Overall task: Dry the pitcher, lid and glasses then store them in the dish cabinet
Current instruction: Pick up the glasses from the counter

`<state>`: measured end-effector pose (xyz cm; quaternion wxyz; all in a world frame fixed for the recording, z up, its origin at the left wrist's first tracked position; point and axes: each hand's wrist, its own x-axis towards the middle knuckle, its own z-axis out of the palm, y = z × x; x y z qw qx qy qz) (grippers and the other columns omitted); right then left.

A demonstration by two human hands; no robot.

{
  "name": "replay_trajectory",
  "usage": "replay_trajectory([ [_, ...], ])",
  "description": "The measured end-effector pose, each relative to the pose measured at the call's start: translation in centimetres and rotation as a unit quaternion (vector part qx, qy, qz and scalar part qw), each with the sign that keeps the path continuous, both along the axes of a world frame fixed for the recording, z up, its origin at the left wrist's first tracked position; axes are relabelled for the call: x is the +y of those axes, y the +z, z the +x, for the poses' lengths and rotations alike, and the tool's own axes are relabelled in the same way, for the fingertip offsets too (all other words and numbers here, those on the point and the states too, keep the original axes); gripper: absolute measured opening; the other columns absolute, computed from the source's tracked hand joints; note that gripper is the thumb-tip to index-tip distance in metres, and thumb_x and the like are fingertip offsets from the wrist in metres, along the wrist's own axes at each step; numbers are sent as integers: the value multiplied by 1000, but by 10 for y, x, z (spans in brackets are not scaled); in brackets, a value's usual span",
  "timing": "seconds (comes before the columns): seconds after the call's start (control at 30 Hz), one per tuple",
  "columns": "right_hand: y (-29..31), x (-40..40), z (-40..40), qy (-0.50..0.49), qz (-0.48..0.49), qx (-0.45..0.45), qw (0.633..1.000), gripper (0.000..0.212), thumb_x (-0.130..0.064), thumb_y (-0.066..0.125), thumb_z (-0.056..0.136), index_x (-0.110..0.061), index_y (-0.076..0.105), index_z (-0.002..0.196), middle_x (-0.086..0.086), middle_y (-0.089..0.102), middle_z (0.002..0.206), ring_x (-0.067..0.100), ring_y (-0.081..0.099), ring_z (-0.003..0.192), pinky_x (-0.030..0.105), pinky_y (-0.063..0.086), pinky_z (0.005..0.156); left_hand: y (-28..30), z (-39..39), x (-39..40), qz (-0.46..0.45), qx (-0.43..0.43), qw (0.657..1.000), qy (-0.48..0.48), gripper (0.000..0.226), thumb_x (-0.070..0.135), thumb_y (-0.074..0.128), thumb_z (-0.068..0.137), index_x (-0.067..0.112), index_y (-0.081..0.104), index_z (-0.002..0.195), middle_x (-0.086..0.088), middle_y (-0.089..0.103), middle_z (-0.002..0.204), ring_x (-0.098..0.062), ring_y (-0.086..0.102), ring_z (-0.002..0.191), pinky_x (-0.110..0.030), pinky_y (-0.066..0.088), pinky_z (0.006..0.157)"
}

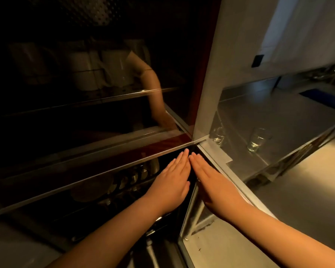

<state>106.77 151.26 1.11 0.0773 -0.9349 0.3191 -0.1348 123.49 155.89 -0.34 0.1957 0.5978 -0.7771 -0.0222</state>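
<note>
Far left, the dish cabinet point(85, 93) is dark behind its glass door; I can just make out pale, jug-like shapes on the upper shelf, one possibly the pitcher point(122, 70), though glare and reflection keep me from being sure, and I cannot find the lid. Below, a lower rack point(128, 180) holds plates and small dishes on edge.

At centre my left hand point(170, 182) lies flat, fingers straight and together, holding nothing, over the dark lower compartment. My right hand point(213, 182) is beside it, equally flat and empty, fingertips nearly touching the left, its edge along the metal frame point(220, 171).

To the right, one glass point(256, 139) stands upright on the steel surface point(278, 117), with what looks like its mirror image in the shiny panel point(218, 135) near it.

My worry: that glass appears not yet stored, so shutting up now would leave the job short. Pressing hard on glass doors with flat palms could jar the stacked crockery, or nip my fingertips at the frame.

I can read no brand, label or writing anywhere.
</note>
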Motion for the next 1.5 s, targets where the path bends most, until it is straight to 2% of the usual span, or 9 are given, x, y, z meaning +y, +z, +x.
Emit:
replay_trajectory([
  [0.2, 21, -22, -44, -81, -11, -19, 996, 85, -12, 54, 87, -21, -3, 149, -11, -9, 153, 2, -5, 142, 16, 15, 112, 31, -47, -43, -17, -31, 999, -40, 64, 32, 30, 101, 9, -4, 149, -7, -13, 157, -13, -14, 143, -21, -14, 111],
  [0.3, 21, -33, -64, -110, -11, -34, 993, 78, -19, 49, 93, -23, -6, 147, -12, -10, 152, -6, -13, 137, 10, 7, 111, 35, -64, -65, 2, -19, 998, -55, 62, 37, 27, 101, 11, -3, 149, -4, -13, 157, -5, -19, 138, -17, -20, 105],
  [0.4, 18, -40, -77, -130, -2, -56, 990, 74, -18, 48, 94, -24, -4, 146, -17, -7, 149, -14, -16, 132, 1, -4, 103, 29, -77, -86, 41, -47, 996, -65, 61, 39, 23, 102, 12, -5, 149, -4, -13, 157, -8, -17, 140, -21, -15, 109],
  [0.53, 9, -63, -97, -121, -11, -46, 992, 71, -13, 47, 93, -20, 0, 145, -10, 1, 152, 0, -6, 140, 14, 4, 111, 21, -91, -120, 117, -95, 984, -96, 62, 43, 20, 101, 10, 3, 150, -6, -5, 159, -13, -9, 144, -26, -10, 112],
  [0.63, -2, -94, -117, -150, 0, -34, 988, 72, -19, 43, 96, -27, -9, 144, -14, -8, 152, -4, -12, 138, 13, 1, 109, 22, -100, -152, 170, -96, 975, -107, 64, 49, 18, 99, 14, 1, 150, -3, -6, 158, -13, -9, 144, -26, -10, 110],
  [0.87, -16, -173, -152, -212, 29, -27, 977, 77, -23, 49, 94, -28, -6, 147, -15, -10, 149, 0, 1, 137, 14, 13, 105, 17, -113, -229, 204, -85, 975, -36, 65, 48, 24, 99, 14, 2, 151, -5, -1, 159, -17, -3, 145, -32, 1, 115],
  [1.0, -24, -215, -166, -254, 55, -31, 965, 68, -25, 46, 96, -22, 5, 150, -8, 3, 156, 8, 8, 142, 21, 21, 108, 4, -120, -264, 237, -127, 963, 10, 69, 42, 32, 99, 11, -3, 150, -11, -7, 158, -25, -5, 145, -38, 3, 117],
  [1.27, -54, -285, -181, -322, 106, 48, 939, 65, -26, 47, 95, -13, 13, 149, 7, 10, 158, 21, 6, 145, 33, 21, 115, -27, -143, -326, 284, -184, 940, 32, 72, 35, 37, 99, 9, -7, 150, -15, -13, 157, -33, -12, 143, -43, 2, 118],
  [1.5, -82, -331, -173, -325, 124, 95, 933, 70, -16, 49, 92, -8, 9, 149, 10, 10, 157, 26, 4, 145, 31, 7, 116, -62, -146, -363, 264, -235, 932, 76, 72, 30, 36, 98, 6, -10, 148, -19, -17, 155, -36, -19, 141, -46, -7, 116],
])
